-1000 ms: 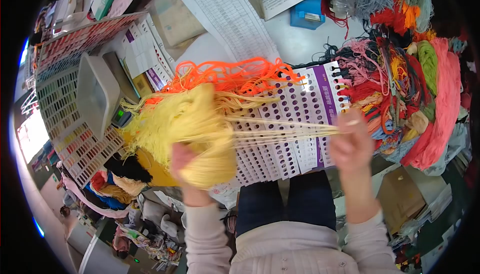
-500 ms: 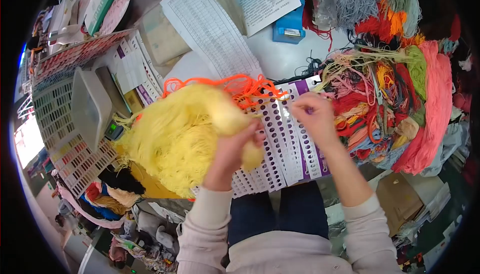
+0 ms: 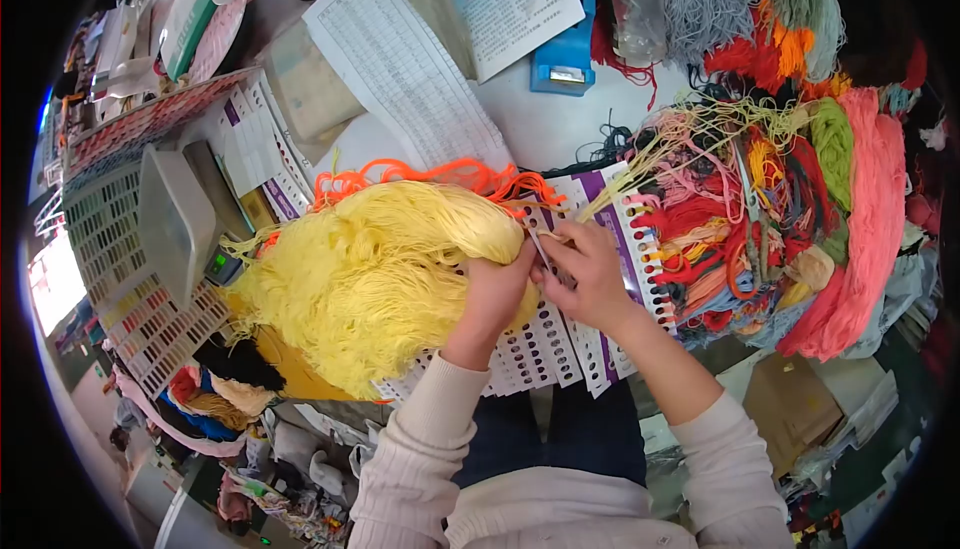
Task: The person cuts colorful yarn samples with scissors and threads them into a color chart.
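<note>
A large hank of yellow yarn lies spread over the cards in front of me. My left hand is closed around its right end. Touching it, my right hand pinches at the hank's tip. A pale yellow thread runs from its fingertips up to the thread pile. A thin greyish sliver shows between the two hands, too small to name. Under both hands are white punched cards with purple strips. One thread card, just right of my right hand, has coloured threads through its edge holes.
Orange yarn lies behind the hank. To the right are a mixed thread pile, scissors and a coral hank. Papers and a blue device stand at the back. A clear plastic tray leans at left.
My right hand has moved left and down to meet my left hand. The yellow hank's lifted end has settled lower, and the card with coloured threads is now uncovered.
</note>
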Demonstrator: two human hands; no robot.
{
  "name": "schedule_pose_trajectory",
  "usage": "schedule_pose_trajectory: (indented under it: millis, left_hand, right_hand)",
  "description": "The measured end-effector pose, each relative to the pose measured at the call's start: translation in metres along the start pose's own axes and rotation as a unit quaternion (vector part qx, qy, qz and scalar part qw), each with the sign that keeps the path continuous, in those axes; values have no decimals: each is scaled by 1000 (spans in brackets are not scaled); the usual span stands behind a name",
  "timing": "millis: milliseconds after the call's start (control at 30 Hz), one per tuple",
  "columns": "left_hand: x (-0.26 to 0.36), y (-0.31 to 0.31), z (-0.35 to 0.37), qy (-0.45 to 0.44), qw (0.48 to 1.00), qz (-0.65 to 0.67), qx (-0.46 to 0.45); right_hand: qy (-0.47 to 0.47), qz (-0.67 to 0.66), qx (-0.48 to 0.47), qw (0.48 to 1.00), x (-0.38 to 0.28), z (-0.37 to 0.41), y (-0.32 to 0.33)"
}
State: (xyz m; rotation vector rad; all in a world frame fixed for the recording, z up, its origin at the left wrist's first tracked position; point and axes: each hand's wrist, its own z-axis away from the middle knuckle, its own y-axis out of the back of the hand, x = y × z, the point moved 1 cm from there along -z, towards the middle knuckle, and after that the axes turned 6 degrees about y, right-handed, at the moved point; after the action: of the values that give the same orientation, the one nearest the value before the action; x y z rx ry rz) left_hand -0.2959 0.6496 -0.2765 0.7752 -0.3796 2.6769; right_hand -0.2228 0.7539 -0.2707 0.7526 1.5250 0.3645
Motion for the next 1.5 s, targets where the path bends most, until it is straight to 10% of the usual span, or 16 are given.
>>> schedule_pose_trajectory:
  millis: [200,367,467,567,833,1000,1033,1133,1267,1333,1500]
  left_hand:
    - [17,4,10,65,986,147,43]
    - [28,41,27,189,874,368,-254]
    - [24,18,11,179,973,57,-136]
    - [33,6,12,129,970,-200,-40]
    - [106,200,97,-5,958,288,7]
    - [137,157,126,-72,912,219,338]
    - [119,165,129,-37,960,246,129]
    - [76,132,136,42,984,163,-65]
    - [49,46,98,106,962,220,-124]
    - [42,31,88,110,955,237,-140]
    - [41,26,88,120,957,200,-173]
  right_hand:
    - [-45,-40,44,997,6,-6,-4]
    - [-57,-92,37,993,15,-3,-6]
    - [-130,-273,64,951,17,-4,0]
    - [-105,-149,40,982,17,-6,-5]
    - [-79,1,7,997,10,-13,-17]
    - [-99,23,5,995,4,-19,-8]
    - [-102,23,0,995,2,-16,-8]
    - [-100,-38,51,993,-4,-11,-7]
    - [-213,-259,35,942,-31,-3,4]
    - [-306,-499,18,810,-50,-1,9]
    - [-407,-601,-46,686,-65,-1,15]
